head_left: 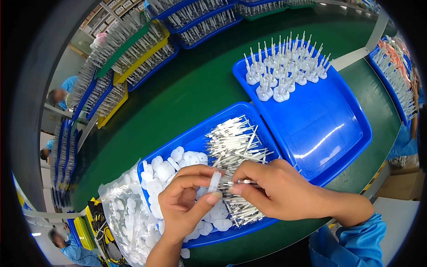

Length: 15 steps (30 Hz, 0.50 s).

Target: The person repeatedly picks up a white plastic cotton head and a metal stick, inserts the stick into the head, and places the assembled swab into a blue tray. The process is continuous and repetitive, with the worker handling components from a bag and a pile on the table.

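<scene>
A small white plastic base [215, 181] stands pinched between the thumb and forefinger of the left hand [184, 202], held upright just above the near blue tray [195, 139]. The right hand [275, 189] meets it from the side, its thumb and forefinger closed on a thin white pin [242, 181] whose tip points at the base; whether the pin already touches the base is hard to tell at this size. Both hands hover over the near tray, which holds a heap of round white bases [167, 168] on its left half and a loose pile of white pins [235, 142] on its right half, the two heaps touching in the middle. Just left of this tray, overlapping its edge, lies a clear plastic bag [126, 211] stuffed with more white bases, and beside the bag sits a yellow and black package [100, 222] whose printing is too blurred to make out. Behind and to the right, a second blue tray [329, 129] rests on the green tabletop [195, 84]; assembled white pieces [287, 69], each a base with a pin standing upright, crowd its far corner. Further back, blue, yellow and green trays [147, 49] of upright pins stand stacked in rows, and more blue trays [396, 78] line the right edge. Small rectangular labels [106, 13] show on a shelf at the upper left.
</scene>
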Each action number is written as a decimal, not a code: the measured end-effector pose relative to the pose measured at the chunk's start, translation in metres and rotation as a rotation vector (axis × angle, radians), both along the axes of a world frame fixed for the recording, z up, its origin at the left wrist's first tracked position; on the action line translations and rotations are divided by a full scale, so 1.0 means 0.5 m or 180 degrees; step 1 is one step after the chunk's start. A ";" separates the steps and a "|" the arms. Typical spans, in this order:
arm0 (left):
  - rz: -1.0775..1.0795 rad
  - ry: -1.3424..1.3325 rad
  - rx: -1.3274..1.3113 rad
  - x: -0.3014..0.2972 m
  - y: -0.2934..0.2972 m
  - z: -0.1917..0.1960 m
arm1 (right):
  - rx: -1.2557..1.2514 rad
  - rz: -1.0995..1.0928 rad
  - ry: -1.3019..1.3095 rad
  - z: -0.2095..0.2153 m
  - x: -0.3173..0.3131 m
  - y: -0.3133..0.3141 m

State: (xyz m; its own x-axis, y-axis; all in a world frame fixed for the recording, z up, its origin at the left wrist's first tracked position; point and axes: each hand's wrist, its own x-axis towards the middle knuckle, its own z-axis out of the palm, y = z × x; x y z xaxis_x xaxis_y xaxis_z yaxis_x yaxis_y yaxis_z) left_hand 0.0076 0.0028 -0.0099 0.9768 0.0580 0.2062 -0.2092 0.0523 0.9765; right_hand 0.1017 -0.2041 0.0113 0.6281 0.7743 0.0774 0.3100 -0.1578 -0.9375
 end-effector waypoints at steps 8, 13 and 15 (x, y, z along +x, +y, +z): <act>-0.0081 -0.0081 0.0175 0.001 -0.009 0.006 | 0.0169 0.0007 0.0500 0.003 0.002 -0.002; -0.0076 0.0058 -0.0053 -0.001 -0.001 0.007 | 0.0453 -0.0019 0.0639 -0.012 -0.004 0.006; -0.0082 0.0112 -0.0186 -0.004 0.003 0.006 | 0.0516 0.0069 0.0762 -0.013 -0.003 0.008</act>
